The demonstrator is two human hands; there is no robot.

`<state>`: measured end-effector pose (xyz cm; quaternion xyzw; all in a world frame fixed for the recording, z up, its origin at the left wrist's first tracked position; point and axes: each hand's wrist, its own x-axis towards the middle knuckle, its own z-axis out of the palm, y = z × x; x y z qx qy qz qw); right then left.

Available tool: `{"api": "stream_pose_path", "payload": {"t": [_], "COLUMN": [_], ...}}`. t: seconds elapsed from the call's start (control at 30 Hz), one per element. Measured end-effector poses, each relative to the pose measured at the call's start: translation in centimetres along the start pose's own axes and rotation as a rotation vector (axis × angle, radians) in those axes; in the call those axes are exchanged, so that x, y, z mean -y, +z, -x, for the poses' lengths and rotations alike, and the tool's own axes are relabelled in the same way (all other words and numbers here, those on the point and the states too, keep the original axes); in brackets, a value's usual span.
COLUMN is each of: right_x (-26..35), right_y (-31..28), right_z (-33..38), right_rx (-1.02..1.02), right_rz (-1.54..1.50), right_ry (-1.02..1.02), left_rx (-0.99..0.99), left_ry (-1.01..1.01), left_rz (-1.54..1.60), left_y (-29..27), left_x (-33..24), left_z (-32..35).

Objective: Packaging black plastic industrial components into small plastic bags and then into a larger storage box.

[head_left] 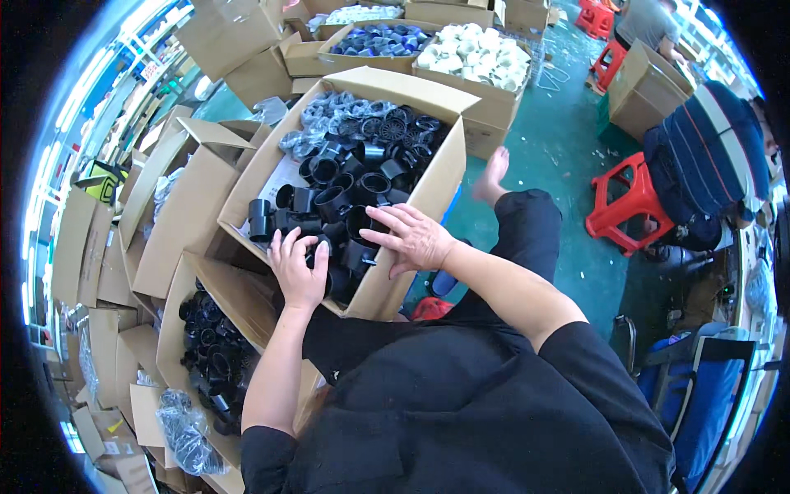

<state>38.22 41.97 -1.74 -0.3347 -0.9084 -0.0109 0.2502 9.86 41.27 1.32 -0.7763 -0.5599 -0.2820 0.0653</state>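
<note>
A large cardboard box (pixel 424 185) in front of me holds many loose black plastic cup-like fittings (pixel 332 202), short round tubes with open ends. My left hand (pixel 299 270) reaches in at the near side, fingers apart and slightly bent over the black pieces. To its right, my right hand (pixel 415 237) comes over the box's edge with its fingers stretched out. Its fingertips lie at the rim of one black fitting (pixel 360 222); I see no firm grip around it. Clear-bagged black parts (pixel 333 115) fill the box's far end.
A second open box (pixel 193 272) with smaller black parts sits at the lower left, a plastic bag (pixel 188 432) beside it. Beyond are boxes of white parts (pixel 473 53) and blue parts (pixel 383 39). On the right, a person (pixel 708 156) sits on a red stool (pixel 629 202).
</note>
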Motion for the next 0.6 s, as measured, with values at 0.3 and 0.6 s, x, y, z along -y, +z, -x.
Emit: {"api": "stream_pose_path", "payload": {"t": [0.3,0.6], "right_x": [-0.33,0.63], "right_y": [0.05,-0.87], "right_z": [-0.02,-0.22], "right_rx": [0.019,0.125], "right_rz": [-0.024,0.052], "right_ry": [0.002,0.035], "left_rx": [-0.020,-0.028], "left_ry": [-0.058,-0.144], "left_rz": [0.030,0.140], "left_y": [0.08,0.68], "left_x": [-0.37,0.40], "left_z": [-0.13,-0.49]}}
